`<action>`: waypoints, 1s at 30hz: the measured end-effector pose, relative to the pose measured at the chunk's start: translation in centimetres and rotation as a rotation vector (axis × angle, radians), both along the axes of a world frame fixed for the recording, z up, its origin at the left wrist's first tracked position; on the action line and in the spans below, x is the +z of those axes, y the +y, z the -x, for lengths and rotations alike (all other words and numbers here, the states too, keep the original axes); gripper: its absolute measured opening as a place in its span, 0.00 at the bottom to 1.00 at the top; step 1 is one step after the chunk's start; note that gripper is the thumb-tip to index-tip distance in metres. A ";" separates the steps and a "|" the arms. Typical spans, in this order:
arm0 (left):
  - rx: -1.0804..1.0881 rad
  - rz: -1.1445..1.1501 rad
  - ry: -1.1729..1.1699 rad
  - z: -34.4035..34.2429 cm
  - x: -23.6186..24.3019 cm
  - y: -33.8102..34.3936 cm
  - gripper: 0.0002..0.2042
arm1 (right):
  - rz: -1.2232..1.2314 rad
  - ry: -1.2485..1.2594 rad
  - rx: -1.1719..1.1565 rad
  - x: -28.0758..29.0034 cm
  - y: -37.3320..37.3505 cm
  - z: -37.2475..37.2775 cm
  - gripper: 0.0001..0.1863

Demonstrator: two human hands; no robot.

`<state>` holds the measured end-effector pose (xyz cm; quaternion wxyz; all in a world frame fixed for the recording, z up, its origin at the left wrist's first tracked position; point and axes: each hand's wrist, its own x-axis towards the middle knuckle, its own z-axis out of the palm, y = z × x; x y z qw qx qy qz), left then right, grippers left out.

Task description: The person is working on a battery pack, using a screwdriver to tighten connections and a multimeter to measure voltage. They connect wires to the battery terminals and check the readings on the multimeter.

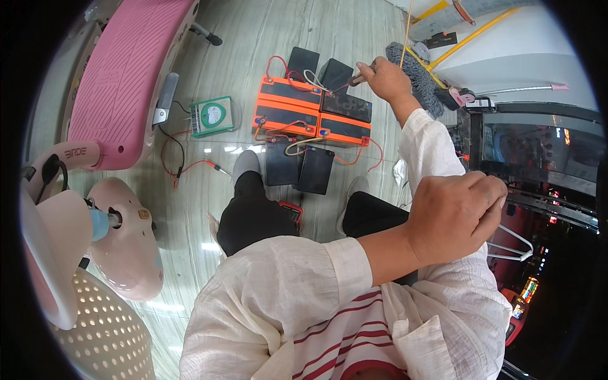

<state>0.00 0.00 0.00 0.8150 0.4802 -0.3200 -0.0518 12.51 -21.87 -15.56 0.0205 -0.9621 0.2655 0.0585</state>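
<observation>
The floor (209,76) is pale, glossy tile with grey streaks, and we take the orange-and-black battery block (288,117) on it as our landmark. The block stands ahead of our two feet. To its left we find a green-and-white box (212,116), and farther left a pink board (123,82) with a grooved surface. To its right lie a grey mop head (415,85) and, beyond our sleeve, dark glass (529,142).

Two black batteries (282,161) lie on the near side of the block; two more black cases stand at its far side. A red wire (382,154) loops out from its right end, and a white wire (315,82) curves over its far edge. A red device (291,212) lies on the near side, partly hidden by our trouser leg.

Our right hand (383,79), beyond the block's far right corner, pinches a slim tool (358,80) whose shaft points toward the block; we cannot tell whether the tip makes contact. Our left hand (453,215), well to the near right of the block, is curled closed above the right sleeve; we cannot tell whether it encloses anything.
</observation>
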 end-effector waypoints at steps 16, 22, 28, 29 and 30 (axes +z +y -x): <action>0.005 0.002 0.008 -0.1 0.1 0.1 0.05 | -0.039 -0.098 0.081 0.3 -0.1 0.4 0.33; 0.014 0.000 0.010 -0.2 0.0 0.2 0.05 | 0.028 0.006 -0.041 1.6 2.2 -0.2 0.31; 0.010 -0.007 0.011 -0.2 0.0 0.3 0.05 | -0.171 -0.232 0.146 -0.8 -0.4 0.3 0.24; 0.016 -0.013 0.010 -0.2 -0.1 0.3 0.05 | -0.138 -0.190 0.132 -0.3 0.3 0.0 0.23; 0.009 -0.007 0.013 -0.2 -0.1 0.3 0.05 | -0.110 -0.200 0.097 -0.3 0.4 0.1 0.22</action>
